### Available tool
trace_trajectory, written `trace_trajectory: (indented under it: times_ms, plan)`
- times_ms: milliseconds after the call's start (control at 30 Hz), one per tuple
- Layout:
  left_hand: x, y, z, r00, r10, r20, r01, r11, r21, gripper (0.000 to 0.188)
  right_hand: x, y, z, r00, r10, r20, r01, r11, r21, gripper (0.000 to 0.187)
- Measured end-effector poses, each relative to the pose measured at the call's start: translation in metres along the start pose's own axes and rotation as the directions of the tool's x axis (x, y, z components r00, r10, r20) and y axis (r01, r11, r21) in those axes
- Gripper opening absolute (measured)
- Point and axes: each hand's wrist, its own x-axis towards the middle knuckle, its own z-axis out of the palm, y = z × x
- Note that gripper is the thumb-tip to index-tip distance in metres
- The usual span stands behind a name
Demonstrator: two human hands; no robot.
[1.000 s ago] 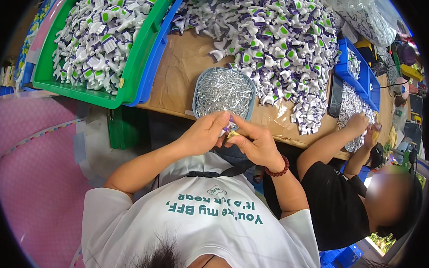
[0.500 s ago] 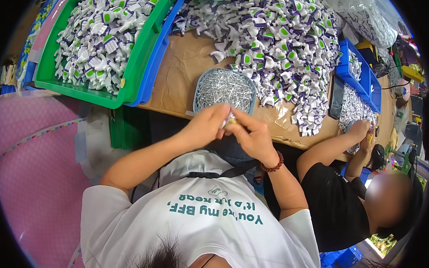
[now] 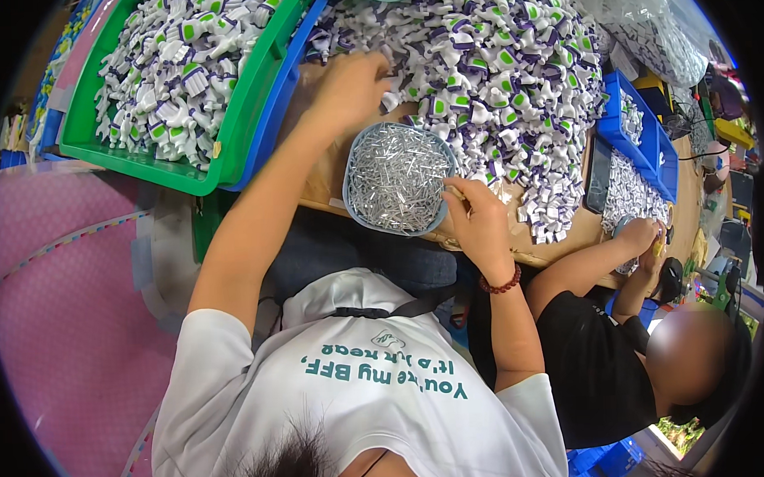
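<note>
While the worker's two hands are well apart over the brown table [image 3: 580, 250], each occupies its own station, as I see it from here. The left hand [image 3: 347, 88] is extended to the near left edge of the pile of plastic pieces [image 3: 503, 83], which are white with purple and green parts; its fingers are blurred, and whether they grip a piece cannot be determined. The right hand [image 3: 481, 218], with a dark red bead bracelet [image 3: 501, 280] at the wrist, is positioned at the right rim of the grey-blue container [image 3: 347, 177]. Its thumb and forefinger are close together; I cannot make out whether a pin is clamped between them. The container is filled with loose silvery metal pins [image 3: 395, 175] and sits at the front of the table, in front of the pile. To the left, a green tray [image 3: 215, 164] holds further pieces of the same kind, with a blue tray [image 3: 269, 129] showing along its right side. To the right, a co-worker in a black shirt [image 3: 601, 374] has both hands near each other, beside a heap of small white parts [image 3: 637, 187] and the blue bins [image 3: 667, 161]; what those hands hold is too small to identify
</note>
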Motion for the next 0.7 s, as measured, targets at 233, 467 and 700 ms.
trace_trajectory:
  times_ms: [233,467,700]
  plan:
    - [0.003,-0.016,0.027,0.948,-0.133,0.29,0.143,0.99,-0.012,0.021,0.018,-0.002,0.018,0.985,-0.166,0.048,0.172,0.917,-0.361,0.016]
    - [-0.023,0.003,-0.023,0.884,-0.203,0.421,0.465,0.468,-0.751,0.042,0.017,0.002,0.015,0.982,-0.18,0.053,0.187,0.952,-0.243,0.014]
    - [-0.089,0.05,-0.057,0.878,-0.062,0.475,0.478,0.061,-0.876,0.024,0.005,-0.023,0.001,0.952,0.254,0.169,-0.297,0.895,0.331,0.007]
